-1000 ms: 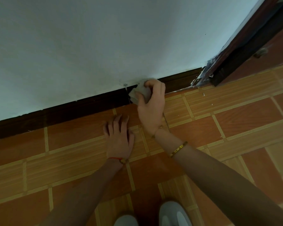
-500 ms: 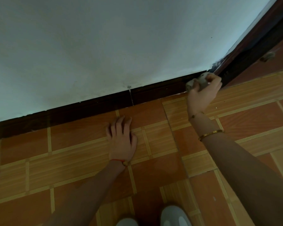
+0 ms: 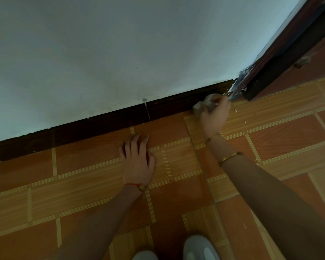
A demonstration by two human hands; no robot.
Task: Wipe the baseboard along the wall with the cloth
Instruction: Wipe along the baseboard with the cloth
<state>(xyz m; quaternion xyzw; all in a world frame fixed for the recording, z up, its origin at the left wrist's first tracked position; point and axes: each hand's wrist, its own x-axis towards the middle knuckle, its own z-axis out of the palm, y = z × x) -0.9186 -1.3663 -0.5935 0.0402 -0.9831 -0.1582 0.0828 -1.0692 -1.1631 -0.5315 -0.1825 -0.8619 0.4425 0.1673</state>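
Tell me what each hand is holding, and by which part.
The right hand grips the bunched cloth around its middle, pressed against the baseboard. The left hand holds nothing; it rests flat on the floor.

Right hand [image 3: 215, 114] with cloth [image 3: 204, 105] on baseboard [image 3: 101, 126], just short of door frame [image 3: 266, 72]: frame blocks travel rightward. Baseboard leftward open, long bare run. Left hand [image 3: 138, 160] flat on floor [image 3: 289, 132], apart from baseboard, clear of wiping path. Shoes [image 3: 201, 248] well behind.
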